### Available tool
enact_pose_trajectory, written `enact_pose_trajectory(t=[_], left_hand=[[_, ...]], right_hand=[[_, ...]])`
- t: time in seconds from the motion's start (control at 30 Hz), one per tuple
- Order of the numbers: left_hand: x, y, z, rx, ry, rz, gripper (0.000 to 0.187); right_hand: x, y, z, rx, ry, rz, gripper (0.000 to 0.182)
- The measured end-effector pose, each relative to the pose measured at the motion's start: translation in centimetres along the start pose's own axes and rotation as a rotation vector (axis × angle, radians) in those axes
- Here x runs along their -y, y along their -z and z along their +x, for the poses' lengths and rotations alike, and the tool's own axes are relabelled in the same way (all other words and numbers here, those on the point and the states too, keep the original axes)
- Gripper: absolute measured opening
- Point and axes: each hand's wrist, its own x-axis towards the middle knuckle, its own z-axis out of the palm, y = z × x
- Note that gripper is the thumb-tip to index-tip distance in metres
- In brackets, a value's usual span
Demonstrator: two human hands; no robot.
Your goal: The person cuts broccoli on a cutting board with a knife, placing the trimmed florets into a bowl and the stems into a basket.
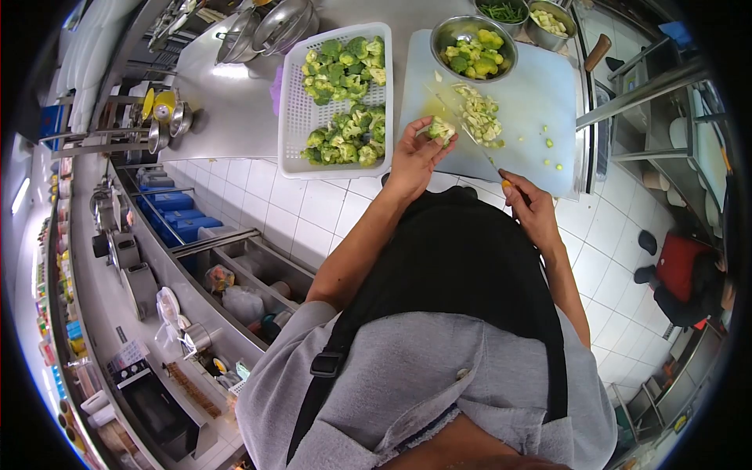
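Observation:
Between its fingertips, my left hand [420, 156] holds a broccoli piece [441, 131] over the near left edge of the white cutting board [533, 102]. My right hand [530, 207] is closed on the handle of a knife [475, 139], its blade pointing away and to the left across the board. Chopped pale pieces [479, 116] lie beside the blade. At the board's far side stands a metal bowl [509, 64] of green florets. Left of the board, a white perforated basket [291, 117] holds two heaps of broccoli.
Two metal containers, one with chopped greens [501, 11] and one with pale pieces [548, 22], stand behind the board. Metal strainers [286, 27] lie at the back left. Another wooden handle [598, 53] sticks out at the right. A person in red [677, 266] is at the far right.

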Motion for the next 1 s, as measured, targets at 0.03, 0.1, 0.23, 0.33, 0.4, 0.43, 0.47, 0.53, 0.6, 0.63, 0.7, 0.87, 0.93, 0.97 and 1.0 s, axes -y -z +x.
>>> enact_pose_trajectory(t=[0.03,0.1,0.23,0.33,0.4,0.43,0.47,0.53,0.6,0.63,0.7,0.87,0.93,0.97,1.0], left_hand=[[0.0,0.0,0.0,-0.008,0.0,0.016,0.047],[0.0,0.1,0.1,-0.024,0.0,0.048,0.044],[0.4,0.6,0.3,-0.08,0.02,0.044,0.043],[0.6,0.9,0.4,-0.121,0.017,0.093,0.046],[0.8,0.8,0.5,-0.118,-0.01,0.113,0.049],[0.8,0.7,0.5,-0.124,-0.006,0.139,0.047],[0.8,0.6,0.6,-0.129,-0.003,0.164,0.045],[0.9,0.7,0.8,-0.148,0.015,0.174,0.041],[1.2,0.9,1.0,-0.174,0.046,0.145,0.037],[1.3,1.0,1.1,-0.187,0.044,0.132,0.036],[1.4,1.1,1.2,-0.213,0.038,0.105,0.035],[2.8,1.7,1.9,-0.278,-0.09,0.423,0.039],[3.1,1.7,2.2,-0.305,-0.124,0.44,0.04],[3.3,1.7,2.3,-0.331,-0.134,0.424,0.041],[3.2,1.5,2.3,-0.356,-0.144,0.408,0.041]], right_hand=[[-0.1,0.1,-0.1,0.005,0.007,-0.003,0.037],[-0.2,0.3,-0.2,0.016,0.021,-0.006,0.036],[0.4,0.6,-0.9,0.035,0.011,-0.028,0.034],[0.2,0.8,-1.2,0.028,0.01,-0.042,0.034],[-0.4,1.0,-1.4,0.016,0.007,-0.036,0.033],[-0.4,1.1,-1.5,0.011,0.0,-0.032,0.033],[-0.3,1.2,-1.6,0.005,-0.008,-0.027,0.033],[-0.3,1.6,-1.8,0.012,-0.038,-0.024,0.033],[-0.6,2.2,-1.9,0.036,-0.083,-0.026,0.033],[-0.6,2.4,-2.1,0.032,-0.072,-0.021,0.032],[-0.5,2.7,-2.5,0.026,-0.05,-0.011,0.032],[-2.0,3.4,-2.7,-0.004,-0.065,-0.032,0.031],[-1.9,3.6,-2.9,-0.005,-0.113,-0.036,0.031],[-1.7,3.7,-3.1,-0.006,-0.133,-0.04,0.031],[-1.5,3.8,-3.2,-0.006,-0.153,-0.045,0.031]])
